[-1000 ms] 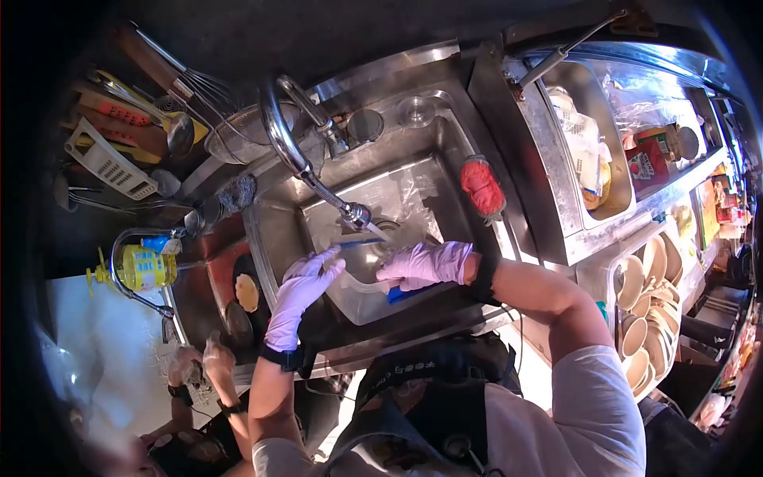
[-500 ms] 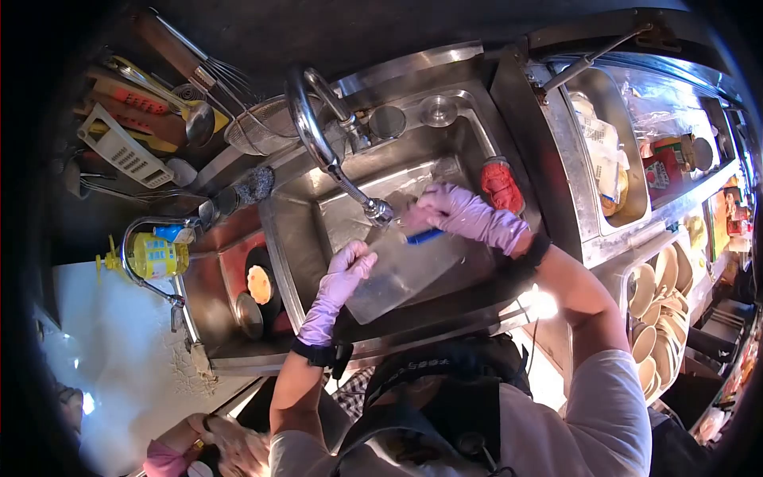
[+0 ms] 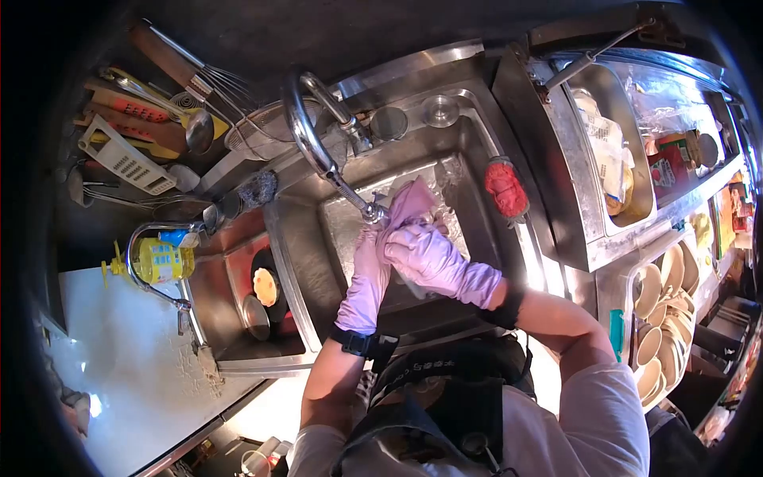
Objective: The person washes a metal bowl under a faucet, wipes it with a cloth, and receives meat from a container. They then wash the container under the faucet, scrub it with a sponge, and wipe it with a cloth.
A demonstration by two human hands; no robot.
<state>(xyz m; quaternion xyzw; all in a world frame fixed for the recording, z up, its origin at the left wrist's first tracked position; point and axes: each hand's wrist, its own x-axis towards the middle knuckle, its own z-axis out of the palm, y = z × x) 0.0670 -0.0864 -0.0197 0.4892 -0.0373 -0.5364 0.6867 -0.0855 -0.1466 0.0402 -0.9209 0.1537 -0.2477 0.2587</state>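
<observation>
While both gloved hands sit under the tap (image 3: 372, 211) mid-frame, the right hand (image 3: 429, 258) curls tight over the left hand (image 3: 372, 258); anything held is hidden.

Nothing legible — labels on yellow bottle (image 3: 161, 260) and red packet (image 3: 664, 170) too blurred

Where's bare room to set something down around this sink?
Free: the white countertop, bordered by the yellow bottle and the small steel side basin. Crowded: the main steel sink, where the purple-gloved left hand and right hand meet under the chrome faucet; the hanging utensils; the stacked tan bowls.
</observation>
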